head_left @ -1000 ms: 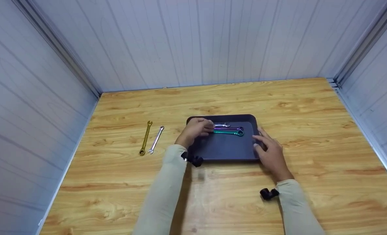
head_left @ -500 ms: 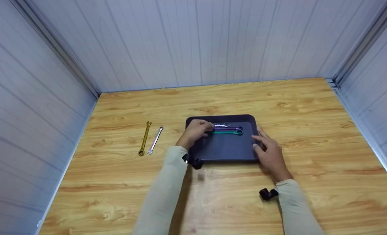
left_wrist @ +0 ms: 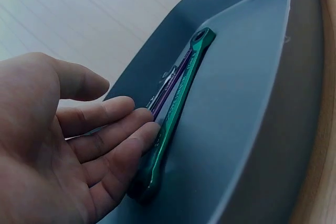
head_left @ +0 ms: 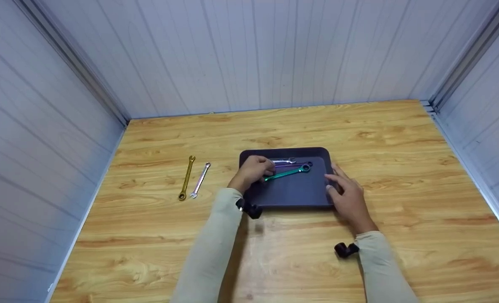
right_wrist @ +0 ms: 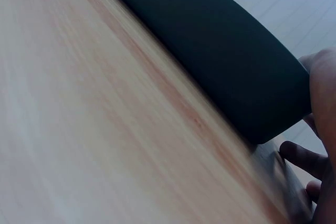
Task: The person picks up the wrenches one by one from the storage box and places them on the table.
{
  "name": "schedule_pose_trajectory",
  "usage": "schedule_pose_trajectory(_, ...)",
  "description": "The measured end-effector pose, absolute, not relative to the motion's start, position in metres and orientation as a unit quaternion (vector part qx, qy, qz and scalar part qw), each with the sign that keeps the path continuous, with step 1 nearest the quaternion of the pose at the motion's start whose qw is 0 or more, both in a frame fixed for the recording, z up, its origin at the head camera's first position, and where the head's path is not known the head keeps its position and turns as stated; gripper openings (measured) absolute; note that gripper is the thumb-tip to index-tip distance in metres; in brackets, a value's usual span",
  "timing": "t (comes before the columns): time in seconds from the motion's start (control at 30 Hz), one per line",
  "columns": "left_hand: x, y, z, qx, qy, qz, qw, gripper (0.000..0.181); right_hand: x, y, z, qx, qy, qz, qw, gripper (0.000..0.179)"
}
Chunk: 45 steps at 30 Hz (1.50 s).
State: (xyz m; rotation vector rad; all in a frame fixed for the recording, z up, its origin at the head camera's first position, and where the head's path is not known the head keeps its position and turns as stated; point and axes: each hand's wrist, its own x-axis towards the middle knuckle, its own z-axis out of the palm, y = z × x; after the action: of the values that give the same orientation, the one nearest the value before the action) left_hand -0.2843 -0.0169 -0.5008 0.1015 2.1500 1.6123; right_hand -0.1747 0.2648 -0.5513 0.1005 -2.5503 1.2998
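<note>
Touching the green wrench [left_wrist: 181,93] lying against its loose, unclosed fingers, the left hand [head_left: 253,170] is probably wanting only soft pushes, while the right hand [head_left: 349,198] is holding the tray [head_left: 291,194].

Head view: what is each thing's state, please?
Dark tray, upright on table.
Green wrench, slanted in tray.
Purple wrench, inside, partly hidden.
Silver wrench, inside, partly hidden.
Gold combination wrench, flat on table.
Pinkish combination wrench, flat on table.
Left hand, fingers touching green wrench.
Right hand, fingers over tray's rim.
</note>
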Motion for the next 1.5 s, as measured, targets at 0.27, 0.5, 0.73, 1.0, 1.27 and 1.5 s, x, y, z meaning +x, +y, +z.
schedule_pose_trajectory(0.27,-0.282,-0.015,-0.501,0.020,0.779,0.575,0.248,0.026,-0.174,0.265,-0.553,0.035,-0.882,0.450,0.139,0.033)
schedule_pose_trajectory(0.5,-0.285,-0.008,-0.500,0.039,0.802,0.533,0.266,0.028,-0.174,0.266,-0.552,0.032,-0.882,0.450,0.137,0.033)
schedule_pose_trajectory(0.73,-0.287,-0.006,-0.496,0.040,0.811,0.508,0.288,0.026,-0.174,0.266,-0.551,0.030,-0.885,0.446,0.134,0.033)
schedule_pose_trajectory(1.0,-0.288,-0.002,-0.493,0.048,0.830,0.475,0.288,0.015,-0.175,0.265,-0.550,0.027,-0.887,0.441,0.132,0.033)
schedule_pose_trajectory(1.27,-0.288,-0.001,-0.498,0.071,0.838,0.461,0.282,0.008,-0.175,0.264,-0.552,0.034,-0.884,0.443,0.144,0.032)
schedule_pose_trajectory(1.5,-0.289,0.002,-0.501,0.097,0.850,0.433,0.284,0.011,-0.175,0.264,-0.550,0.038,-0.883,0.446,0.144,0.032)
